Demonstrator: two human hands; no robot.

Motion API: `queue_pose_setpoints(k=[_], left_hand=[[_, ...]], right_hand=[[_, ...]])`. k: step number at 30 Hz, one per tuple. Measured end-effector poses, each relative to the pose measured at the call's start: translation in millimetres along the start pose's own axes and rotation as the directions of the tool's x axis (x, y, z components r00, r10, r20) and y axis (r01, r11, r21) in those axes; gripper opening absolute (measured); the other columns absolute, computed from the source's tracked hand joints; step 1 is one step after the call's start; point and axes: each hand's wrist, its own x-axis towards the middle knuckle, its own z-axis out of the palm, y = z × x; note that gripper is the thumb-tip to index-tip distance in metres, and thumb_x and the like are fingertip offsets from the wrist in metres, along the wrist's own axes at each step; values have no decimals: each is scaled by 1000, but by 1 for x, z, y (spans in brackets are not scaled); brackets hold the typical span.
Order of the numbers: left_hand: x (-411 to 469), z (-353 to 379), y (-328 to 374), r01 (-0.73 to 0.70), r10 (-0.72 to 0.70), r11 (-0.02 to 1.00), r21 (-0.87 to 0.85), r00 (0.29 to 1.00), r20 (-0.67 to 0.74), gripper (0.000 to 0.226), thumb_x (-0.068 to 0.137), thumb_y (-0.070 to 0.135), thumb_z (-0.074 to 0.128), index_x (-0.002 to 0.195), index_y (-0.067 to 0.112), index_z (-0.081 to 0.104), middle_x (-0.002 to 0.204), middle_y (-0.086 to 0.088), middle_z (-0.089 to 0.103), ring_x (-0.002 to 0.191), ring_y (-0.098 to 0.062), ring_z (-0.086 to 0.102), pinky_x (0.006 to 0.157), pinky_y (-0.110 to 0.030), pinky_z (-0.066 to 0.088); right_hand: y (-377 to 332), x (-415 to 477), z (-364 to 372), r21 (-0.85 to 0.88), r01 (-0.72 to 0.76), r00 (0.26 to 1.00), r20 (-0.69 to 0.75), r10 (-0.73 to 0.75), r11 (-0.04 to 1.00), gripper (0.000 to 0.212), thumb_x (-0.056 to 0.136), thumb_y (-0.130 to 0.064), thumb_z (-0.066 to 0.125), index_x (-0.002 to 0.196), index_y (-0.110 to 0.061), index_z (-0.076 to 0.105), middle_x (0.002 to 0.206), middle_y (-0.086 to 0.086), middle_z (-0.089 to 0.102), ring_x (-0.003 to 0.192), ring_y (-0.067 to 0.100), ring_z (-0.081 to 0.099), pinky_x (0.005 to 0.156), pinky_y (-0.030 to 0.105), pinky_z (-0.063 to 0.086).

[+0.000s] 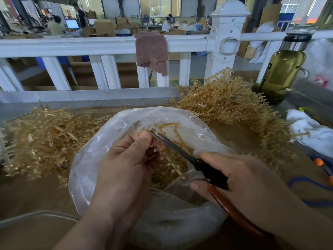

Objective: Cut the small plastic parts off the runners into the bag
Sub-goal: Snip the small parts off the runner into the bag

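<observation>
The bag is thin, clear, glossy plastic; the runners are translucent amber plastic. The scissors have dark metal blades and smooth handles. The cloth looks rough; the bottle is glossy glass

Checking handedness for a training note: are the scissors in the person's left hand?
No, the right hand grips the scissors, while the left hand holds a runner over the bag.
</observation>
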Motion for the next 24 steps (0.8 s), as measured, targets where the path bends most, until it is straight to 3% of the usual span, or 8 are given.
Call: queue_pose_setpoints(k=[4,12,14,20,24], left_hand=[[-2,3,-4,-25,25,1000,7,999,-27,36,97,21,56,112,-12,62,117,-31,67,97,-32,62,84,-42,48],[-4,4,-6,-52,52,998,25,998,-18,40,91,27,59,110,-7,64,114,-23,72,102,-32,65,95,-49,49],[-4,5,-6,-56,57,998,27,998,-21,41,90,28,59,109,-7,64,113,-23,72,101,-32,65,94,-49,49],[-4,2,-9,-48,48,999,17,999,-14,24,99,22,55,103,2,69,109,-23,72,97,-32,64,88,-46,49],[-5,4,-8,-50,51,999,20,999,-19,28,90,27,59,103,4,69,113,-26,71,98,-33,64,89,-48,48]], right_hand=[[-1,0,0,10,2,1000,-12,-2,1000,58,74,-76,33,111,-41,61,80,-20,64,73,1,59,63,22,47],[-3,0,-2,-20,-2,999,-53,1,1000,57,75,-74,33,104,-38,65,77,-20,65,69,2,58,61,22,47],[-4,0,-2,-12,-6,999,-54,6,1000,58,74,-74,32,106,-37,65,78,-19,66,71,3,60,63,27,50],[-3,0,-1,-41,-2,999,-42,1,999,60,74,-75,29,106,-38,63,79,-19,64,72,2,58,63,20,45],[-3,-1,-2,-23,11,999,-43,-12,1000,59,76,-74,33,107,-36,66,77,-19,65,70,1,59,62,21,46]])
